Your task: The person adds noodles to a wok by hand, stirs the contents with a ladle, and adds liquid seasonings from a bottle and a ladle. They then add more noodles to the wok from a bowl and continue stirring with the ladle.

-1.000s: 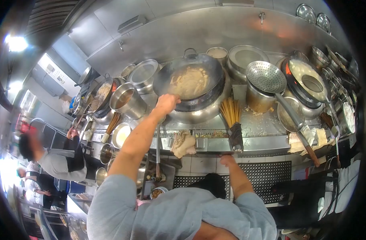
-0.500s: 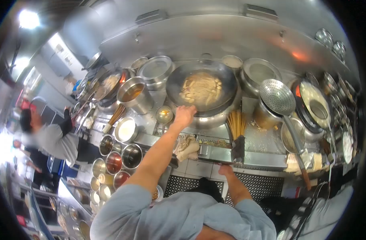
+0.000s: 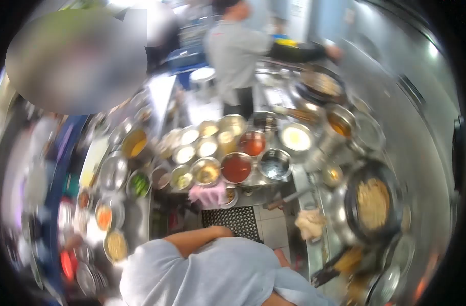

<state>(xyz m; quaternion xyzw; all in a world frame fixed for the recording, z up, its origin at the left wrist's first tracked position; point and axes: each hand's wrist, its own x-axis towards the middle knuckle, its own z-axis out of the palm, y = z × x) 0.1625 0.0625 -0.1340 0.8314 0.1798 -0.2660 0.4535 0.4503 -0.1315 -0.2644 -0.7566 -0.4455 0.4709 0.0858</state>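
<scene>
Hands are poorly resolved in this blurred head view: I read my left hand (image 3: 222, 232) at the end of the forearm folded across my chest, and only a sliver of my right hand (image 3: 281, 258) beside the shirt, so I cannot tell whether either is open or closed. Neither appears to hold anything. Nearest item is the pink cloth (image 3: 208, 194), draped over the front edge of the worktop (image 3: 294, 179), above the left hand and apart from it, with the black floor mat (image 3: 238, 222) between. I judge it light, limp and possibly damp; pinch a bunched fold, not a corner. Just behind it stand open metal bowls, including a red sauce bowl (image 3: 236, 167). Well apart to the right sits the wok (image 3: 373, 204).
</scene>
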